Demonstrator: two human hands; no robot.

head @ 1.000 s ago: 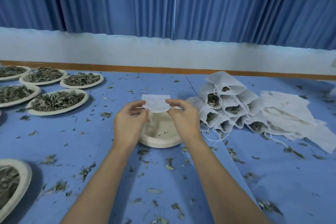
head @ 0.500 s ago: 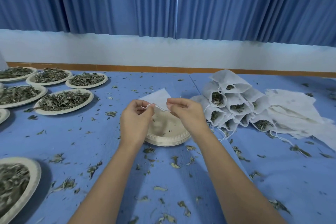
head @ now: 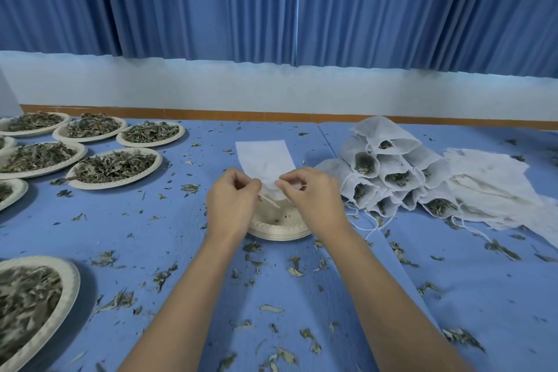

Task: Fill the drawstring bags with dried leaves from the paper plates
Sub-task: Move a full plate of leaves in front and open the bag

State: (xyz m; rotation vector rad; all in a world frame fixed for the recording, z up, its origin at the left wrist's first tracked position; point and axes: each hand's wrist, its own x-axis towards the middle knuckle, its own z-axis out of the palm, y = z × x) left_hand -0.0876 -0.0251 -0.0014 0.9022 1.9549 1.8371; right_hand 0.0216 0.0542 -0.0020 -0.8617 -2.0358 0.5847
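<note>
grip: left hand (head: 232, 202) and right hand (head: 314, 196) both pinching drawstring bag (head: 265, 157) mouth
risk: thin fabric slipping, mouth closing, dried leaves (head: 114, 164) spilling past

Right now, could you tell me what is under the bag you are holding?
A nearly empty plate with a few leaf crumbs. The left hand, right hand and bag hide its far side.

The drawstring bag (head: 265, 160) is thin, matt white mesh cloth. Paper plates (head: 279, 231) look pale, embossed, dull. The blue table cover (head: 181, 235) is matt fabric; the leaves (head: 114, 164) are dry and crinkled.
</note>
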